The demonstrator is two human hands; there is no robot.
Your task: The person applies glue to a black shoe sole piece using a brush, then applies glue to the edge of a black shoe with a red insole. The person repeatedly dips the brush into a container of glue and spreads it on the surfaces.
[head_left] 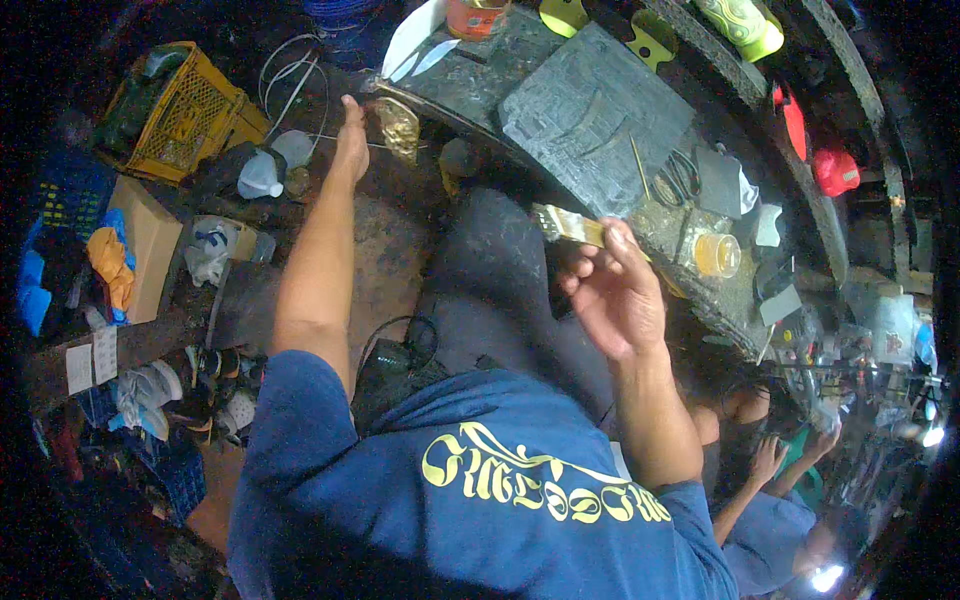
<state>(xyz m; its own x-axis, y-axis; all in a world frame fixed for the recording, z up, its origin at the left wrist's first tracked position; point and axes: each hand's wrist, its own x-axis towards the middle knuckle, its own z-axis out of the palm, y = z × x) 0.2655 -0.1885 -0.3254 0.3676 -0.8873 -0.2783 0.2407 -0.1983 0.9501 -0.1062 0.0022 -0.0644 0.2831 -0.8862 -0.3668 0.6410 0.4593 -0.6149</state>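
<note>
Yellow ornate lettering (545, 485) stands on the dark blue cloth shirt (440, 545); left of this shirt, white paper sheets (80, 368) carry marks too small for reading.

A dark workbench (475, 85) stands over brown floor (385, 250); a white light (933, 437) glares right.

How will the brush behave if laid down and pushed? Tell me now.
The brush would probably slide rather than roll, since it looks flat. It is likely light: the right hand holds it in a mere pinch.
</note>
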